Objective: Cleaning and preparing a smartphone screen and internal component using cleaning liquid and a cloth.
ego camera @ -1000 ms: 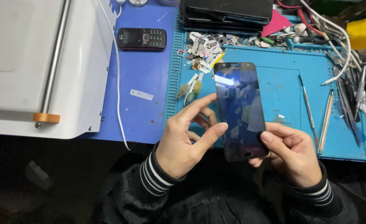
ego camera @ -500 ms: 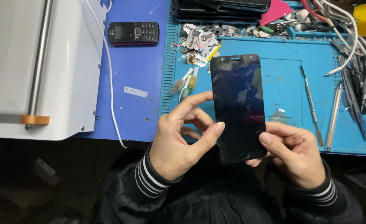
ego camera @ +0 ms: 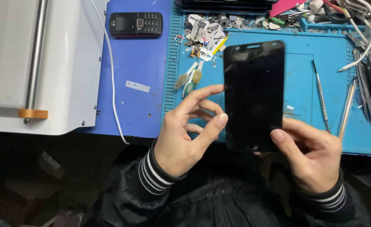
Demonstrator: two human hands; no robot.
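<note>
Blue covers most of my bench: a darker sheet [ego camera: 139, 80] on the left and a ribbed repair mat [ego camera: 303, 71] on the right, dark floor below the edge. On the sheet lies a small black keypad phone [ego camera: 136, 23], with a white cable [ego camera: 110, 80] running down past it. A white machine [ego camera: 38, 63] with a metal bar fills the left corner. Loose parts and scraps [ego camera: 202, 29] crowd the mat's top edge, two small brushes [ego camera: 189, 77] lie beneath them, and slim metal tools [ego camera: 320, 98] rest on the right. I hold a black phone screen [ego camera: 252, 92] upright above the mat. My right hand [ego camera: 311, 155] pinches its lower corner, thumb on the glass. My left hand [ego camera: 185, 130] has fingers spread, thumb and forefinger at the left edge.
</note>
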